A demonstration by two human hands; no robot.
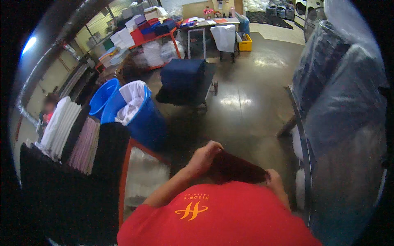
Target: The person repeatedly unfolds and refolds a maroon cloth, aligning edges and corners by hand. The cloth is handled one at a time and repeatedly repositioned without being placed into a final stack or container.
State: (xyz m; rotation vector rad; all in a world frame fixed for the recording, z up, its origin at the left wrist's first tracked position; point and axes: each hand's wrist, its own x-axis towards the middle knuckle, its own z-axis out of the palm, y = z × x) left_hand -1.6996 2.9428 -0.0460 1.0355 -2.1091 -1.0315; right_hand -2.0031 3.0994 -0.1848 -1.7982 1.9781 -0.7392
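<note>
A dark brown or maroon cloth point(237, 167) is stretched between my two hands in front of my red shirt. My left hand point(205, 155) grips its upper left corner, with the fingers curled over the edge. At the lower right end, my right hand point(274, 180) holds the cloth, partly hidden by the shirt. Beyond the cloth, a stack of folded navy cloths point(183, 73) sits on a low dark cart point(210, 81).
Two blue bins point(147, 120) stand at the left, the nearer one with white cloth inside. Folded linens point(84, 147) fill an orange-framed rack point(124, 181). Plastic-wrapped bundles point(341, 123) line my right. A chair point(224, 38) is by the far desk. Another person point(48, 107) is at far left.
</note>
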